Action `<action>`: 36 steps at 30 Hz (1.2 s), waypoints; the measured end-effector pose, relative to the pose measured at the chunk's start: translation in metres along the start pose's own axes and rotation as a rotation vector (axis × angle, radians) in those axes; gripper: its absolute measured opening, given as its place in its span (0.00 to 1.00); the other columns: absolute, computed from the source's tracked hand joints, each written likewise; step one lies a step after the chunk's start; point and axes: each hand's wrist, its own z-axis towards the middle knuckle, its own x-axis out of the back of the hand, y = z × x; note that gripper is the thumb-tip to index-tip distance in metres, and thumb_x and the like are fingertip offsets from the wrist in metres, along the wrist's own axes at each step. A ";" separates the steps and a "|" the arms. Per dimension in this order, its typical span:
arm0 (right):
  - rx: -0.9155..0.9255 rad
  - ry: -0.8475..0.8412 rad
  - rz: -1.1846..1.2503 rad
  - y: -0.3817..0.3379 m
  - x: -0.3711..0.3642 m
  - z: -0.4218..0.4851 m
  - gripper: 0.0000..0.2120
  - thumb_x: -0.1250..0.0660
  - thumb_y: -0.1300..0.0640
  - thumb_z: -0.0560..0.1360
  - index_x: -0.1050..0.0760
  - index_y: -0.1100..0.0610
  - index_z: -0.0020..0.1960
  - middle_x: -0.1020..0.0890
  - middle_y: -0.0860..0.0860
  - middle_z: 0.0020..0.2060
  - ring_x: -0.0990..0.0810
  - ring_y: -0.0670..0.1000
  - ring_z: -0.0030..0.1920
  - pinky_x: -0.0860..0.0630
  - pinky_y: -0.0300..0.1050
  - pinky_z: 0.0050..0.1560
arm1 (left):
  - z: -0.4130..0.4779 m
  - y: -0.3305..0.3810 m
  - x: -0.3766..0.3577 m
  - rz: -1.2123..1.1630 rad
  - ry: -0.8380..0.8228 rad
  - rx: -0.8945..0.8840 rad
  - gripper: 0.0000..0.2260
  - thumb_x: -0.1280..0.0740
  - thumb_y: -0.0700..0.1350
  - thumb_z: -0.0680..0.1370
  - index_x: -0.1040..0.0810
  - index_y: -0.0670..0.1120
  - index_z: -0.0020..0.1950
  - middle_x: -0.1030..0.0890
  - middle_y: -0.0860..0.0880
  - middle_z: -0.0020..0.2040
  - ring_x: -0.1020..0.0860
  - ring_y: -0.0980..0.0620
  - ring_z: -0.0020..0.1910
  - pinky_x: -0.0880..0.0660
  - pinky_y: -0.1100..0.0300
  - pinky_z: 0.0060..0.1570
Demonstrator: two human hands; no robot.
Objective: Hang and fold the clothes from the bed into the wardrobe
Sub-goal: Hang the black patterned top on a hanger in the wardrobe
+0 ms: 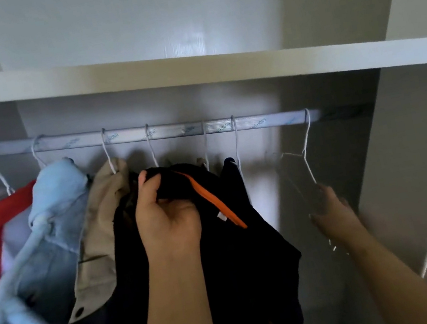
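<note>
Hanging the black garment [238, 243], bunched in the left grip [168, 221] just below the rail [173, 132], is the step in hand; the right grip [332, 209], spread wide, reaches for the empty hanger [309, 166]. Next, that hanger likely needs unhooking and threading into the neckline.

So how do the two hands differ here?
The left hand grips the black garment, fingers curled round the fabric; the right hand reaches with straighter fingers to the empty hanger. The left hand is sharp; the right hand is motion-blurred. Both are raised just below the rail.
</note>
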 end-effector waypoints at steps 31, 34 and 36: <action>0.036 0.362 0.532 0.013 -0.058 -0.163 0.10 0.40 0.56 0.79 0.28 0.47 0.40 0.28 0.46 0.24 0.30 0.48 0.27 0.32 0.45 0.34 | -0.036 0.050 0.039 0.375 0.146 0.269 0.08 0.37 0.39 0.78 0.22 0.45 0.55 0.18 0.46 0.46 0.19 0.52 0.40 0.22 0.61 0.36; -0.013 0.402 0.548 0.014 -0.065 -0.228 0.13 0.40 0.60 0.78 0.28 0.47 0.37 0.29 0.46 0.21 0.34 0.49 0.26 0.35 0.44 0.31 | -0.060 0.070 0.048 0.436 0.123 0.354 0.12 0.37 0.40 0.77 0.23 0.44 0.60 0.19 0.45 0.51 0.20 0.49 0.48 0.22 0.56 0.48; -0.025 0.392 0.578 0.014 -0.069 -0.261 0.16 0.41 0.63 0.77 0.29 0.46 0.36 0.29 0.46 0.21 0.34 0.49 0.26 0.35 0.45 0.31 | -0.073 0.075 0.052 0.481 0.116 0.375 0.11 0.37 0.41 0.78 0.22 0.44 0.59 0.19 0.47 0.51 0.20 0.52 0.47 0.22 0.60 0.44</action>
